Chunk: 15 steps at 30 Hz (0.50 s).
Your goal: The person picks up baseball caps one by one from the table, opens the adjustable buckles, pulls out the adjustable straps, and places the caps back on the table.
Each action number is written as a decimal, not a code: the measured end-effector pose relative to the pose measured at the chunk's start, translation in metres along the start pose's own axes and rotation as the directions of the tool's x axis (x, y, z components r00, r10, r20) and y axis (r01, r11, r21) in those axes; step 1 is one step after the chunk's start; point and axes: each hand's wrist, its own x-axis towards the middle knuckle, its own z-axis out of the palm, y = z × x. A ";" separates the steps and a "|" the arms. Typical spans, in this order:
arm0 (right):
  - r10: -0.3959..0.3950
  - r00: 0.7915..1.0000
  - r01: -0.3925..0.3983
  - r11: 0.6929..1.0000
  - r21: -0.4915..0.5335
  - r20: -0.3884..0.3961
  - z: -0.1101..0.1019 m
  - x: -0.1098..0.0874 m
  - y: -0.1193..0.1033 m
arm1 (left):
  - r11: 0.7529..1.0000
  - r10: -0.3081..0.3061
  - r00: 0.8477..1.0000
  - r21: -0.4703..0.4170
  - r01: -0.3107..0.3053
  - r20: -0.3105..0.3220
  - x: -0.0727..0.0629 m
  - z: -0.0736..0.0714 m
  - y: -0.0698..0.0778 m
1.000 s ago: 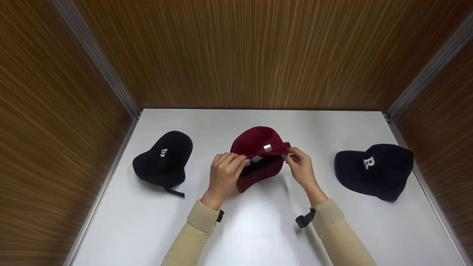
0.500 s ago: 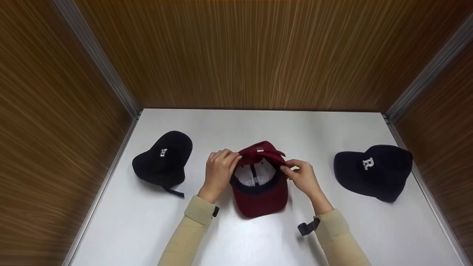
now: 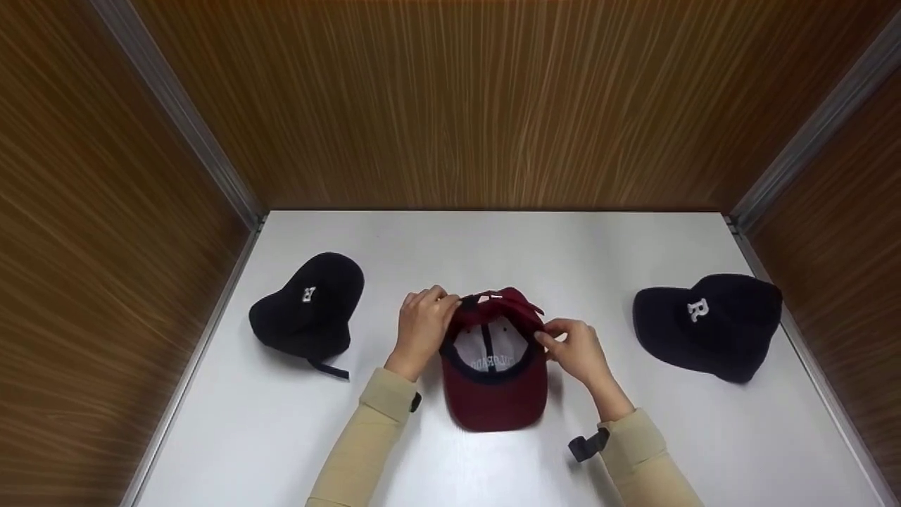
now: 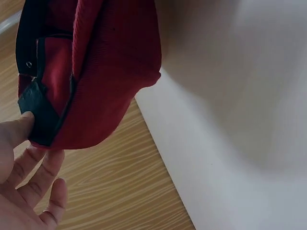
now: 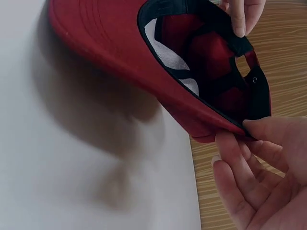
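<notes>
A dark red baseball cap is held with its inside facing up and its brim toward me. My left hand pinches the rear rim on the left; in the left wrist view, its thumb presses the dark inner band and the fingers lie outside. On the right side of the rim, my right hand pinches the edge between thumb and fingers. The right wrist view shows the white front lining and the gap at the cap's back. Shadows below the cap suggest it is off the table.
A black cap with a white letter and a loose strap lies on the left of the white table. At the right lies a navy cap with a white R. Wood-grain panels enclose the back and sides.
The red cap has turned from crown-up to inside-up, its brim swinging down toward me. Both hands stay on its rim, the right one somewhat lower. The two dark caps have not moved.
</notes>
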 end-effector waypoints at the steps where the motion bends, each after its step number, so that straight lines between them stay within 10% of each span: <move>1: 0.004 1.000 -0.004 1.000 -0.005 0.002 0.000 -0.001 0.001 | 1.000 0.002 1.000 0.001 -0.002 0.005 0.000 0.001 0.000; 15: 0.051 0.999 -0.052 0.982 -0.182 -0.012 0.001 -0.005 0.007 | 0.998 0.063 0.997 0.029 -0.064 0.048 -0.003 0.014 0.005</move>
